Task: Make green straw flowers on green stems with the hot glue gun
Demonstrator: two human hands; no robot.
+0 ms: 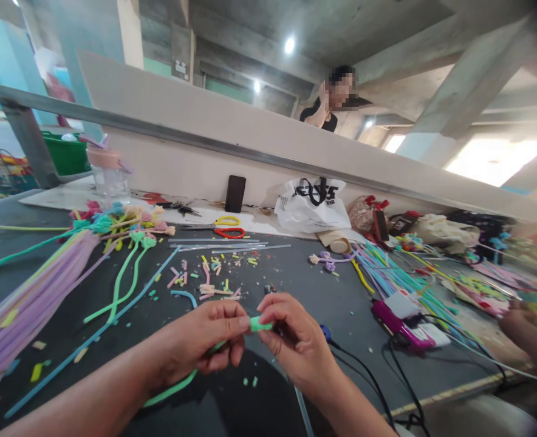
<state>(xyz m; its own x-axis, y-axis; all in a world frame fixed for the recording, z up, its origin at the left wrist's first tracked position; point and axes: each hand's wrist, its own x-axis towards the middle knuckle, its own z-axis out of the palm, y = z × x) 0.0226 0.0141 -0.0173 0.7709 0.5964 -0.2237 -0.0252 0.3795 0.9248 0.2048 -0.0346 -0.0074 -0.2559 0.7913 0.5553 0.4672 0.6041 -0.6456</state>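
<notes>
Fingertips of my left hand (218,334) and my right hand (293,340) pinch a short green fuzzy piece (259,325), which looks like the worked end of a chenille stem. From under my left hand a green chenille stem (172,391) trails down over the dark table. Whether it joins the pinched piece is hidden by my fingers. Short cut pieces of pink and yellow stem (216,291) lie just beyond my hands. A blue stem (184,296) curves beside my left wrist. Against my right hand, a blue knob-like part (325,332) on a black cable shows.
Scissors (229,227) and clear sticks (232,244) lie farther back. Long stems in bundles (36,309) spread at left, with more (387,273) at right. A purple power strip (400,328) has cables running off the edge. Another person's hand (530,328) works at far right.
</notes>
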